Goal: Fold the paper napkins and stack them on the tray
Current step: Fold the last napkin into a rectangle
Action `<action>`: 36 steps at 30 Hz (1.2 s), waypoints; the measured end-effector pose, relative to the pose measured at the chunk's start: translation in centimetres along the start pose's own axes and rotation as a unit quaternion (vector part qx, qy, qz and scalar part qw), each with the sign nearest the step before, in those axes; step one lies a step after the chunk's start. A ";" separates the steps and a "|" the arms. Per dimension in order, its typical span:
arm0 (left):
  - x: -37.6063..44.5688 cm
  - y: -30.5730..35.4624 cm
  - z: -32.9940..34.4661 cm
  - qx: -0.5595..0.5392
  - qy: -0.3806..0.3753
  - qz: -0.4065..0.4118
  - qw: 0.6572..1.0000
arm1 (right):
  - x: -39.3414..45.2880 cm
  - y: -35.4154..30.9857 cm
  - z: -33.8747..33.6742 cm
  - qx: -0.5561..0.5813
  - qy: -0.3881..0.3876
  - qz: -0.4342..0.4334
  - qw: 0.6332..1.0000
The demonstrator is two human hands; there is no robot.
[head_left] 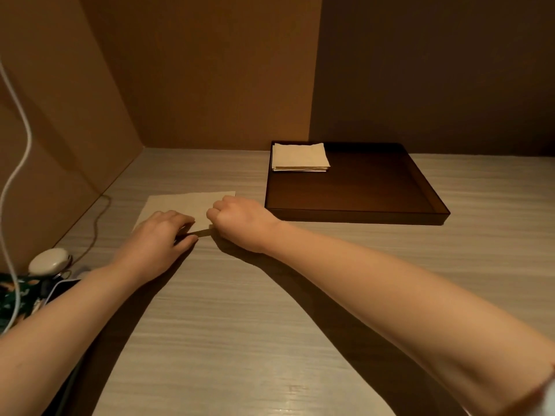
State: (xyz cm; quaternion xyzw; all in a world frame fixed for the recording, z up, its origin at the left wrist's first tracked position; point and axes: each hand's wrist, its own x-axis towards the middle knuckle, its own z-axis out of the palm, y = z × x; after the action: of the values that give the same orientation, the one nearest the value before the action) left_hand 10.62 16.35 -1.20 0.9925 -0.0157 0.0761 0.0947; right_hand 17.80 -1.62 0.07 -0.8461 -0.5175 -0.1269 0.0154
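Note:
A pale paper napkin (186, 205) lies flat on the grey table, left of a dark brown tray (354, 214). My left hand (156, 241) rests on the napkin's near left part, fingers spread and pressing down. My right hand (240, 220) is curled over the napkin's near right corner, pinching its edge. A neat stack of folded napkins (298, 157) sits in the tray's far left corner.
Brown walls close in the table at the left and back. A white cable (18, 163) hangs down at the left. A small white oval device (49, 261) and patterned dark items (18, 295) lie at the table's left edge.

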 end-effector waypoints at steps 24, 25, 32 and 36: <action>-3.1 16.5 -8.2 -0.269 0.048 0.025 0.962 | -21.8 2.2 -12.8 0.420 0.194 0.409 0.787; -3.2 17.2 -7.9 -0.287 0.034 0.013 0.957 | -23.2 2.0 -12.8 0.446 0.188 0.431 0.762; -3.0 19.5 -3.3 -0.269 -0.025 0.001 0.963 | -30.4 -0.6 -10.4 0.551 0.078 0.556 0.618; -2.8 20.2 -0.4 -0.231 -0.049 0.013 0.972 | -32.2 -2.0 -9.9 0.569 0.044 0.571 0.590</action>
State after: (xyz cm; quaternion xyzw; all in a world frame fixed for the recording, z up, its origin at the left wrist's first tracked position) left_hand 6.86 -3.41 2.48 0.9459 -0.0508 0.0229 0.3198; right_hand 0.12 -30.35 2.02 -0.7803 0.1066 0.1908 0.5860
